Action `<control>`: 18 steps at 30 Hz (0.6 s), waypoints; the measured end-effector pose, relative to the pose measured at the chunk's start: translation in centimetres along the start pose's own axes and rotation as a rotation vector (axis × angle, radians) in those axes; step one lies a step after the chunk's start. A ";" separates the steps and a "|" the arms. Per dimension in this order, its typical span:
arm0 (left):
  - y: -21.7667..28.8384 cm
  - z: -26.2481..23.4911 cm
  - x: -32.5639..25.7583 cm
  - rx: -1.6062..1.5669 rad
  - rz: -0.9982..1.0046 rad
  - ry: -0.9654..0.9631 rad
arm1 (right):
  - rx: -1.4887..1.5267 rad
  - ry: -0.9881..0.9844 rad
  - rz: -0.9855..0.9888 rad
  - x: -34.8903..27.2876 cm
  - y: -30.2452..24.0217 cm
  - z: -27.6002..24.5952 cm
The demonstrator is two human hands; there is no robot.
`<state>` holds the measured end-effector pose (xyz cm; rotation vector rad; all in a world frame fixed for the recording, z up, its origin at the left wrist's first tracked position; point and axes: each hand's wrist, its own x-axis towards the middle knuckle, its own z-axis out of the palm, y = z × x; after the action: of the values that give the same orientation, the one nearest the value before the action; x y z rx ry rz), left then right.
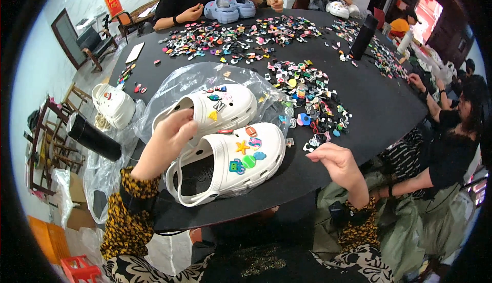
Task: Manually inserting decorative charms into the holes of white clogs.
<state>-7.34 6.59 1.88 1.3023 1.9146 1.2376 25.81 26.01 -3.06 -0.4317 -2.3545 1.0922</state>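
Observation:
Two white clogs lie side by side on a clear plastic bag (195, 80) on the black table (379, 103). The near clog (230, 162) carries several coloured charms, among them an orange star and a green disc. The far clog (225, 106) also has charms. My left hand (169, 139) rests with bent fingers on the heel end of the far clog, beside the near clog's strap. My right hand (335, 162) hovers at the table's near edge, fingers curled with nothing seen in them, close to a heap of small coloured charms (305, 96).
More charms (230, 37) are spread across the far table. A person opposite holds blue clogs (229, 8); other people sit at right. A black cylinder (94, 137) and another white clog (114, 103) sit at left. A black box (363, 37) stands upright.

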 end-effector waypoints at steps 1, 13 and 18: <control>-0.4 0.3 -0.6 -0.015 0.004 -0.014 | 0.009 0.011 0.005 -0.3 0.4 0.0; -0.4 1.0 -2.2 0.663 0.176 -0.017 | 0.058 -0.007 -0.066 1.1 -1.9 1.4; -0.7 0.8 -2.2 0.669 0.255 0.030 | 0.010 -0.041 -0.195 2.0 -3.0 2.0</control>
<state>-6.14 4.84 0.69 1.9108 2.3451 0.7305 22.82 23.87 -1.17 -0.1723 -2.3680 1.0298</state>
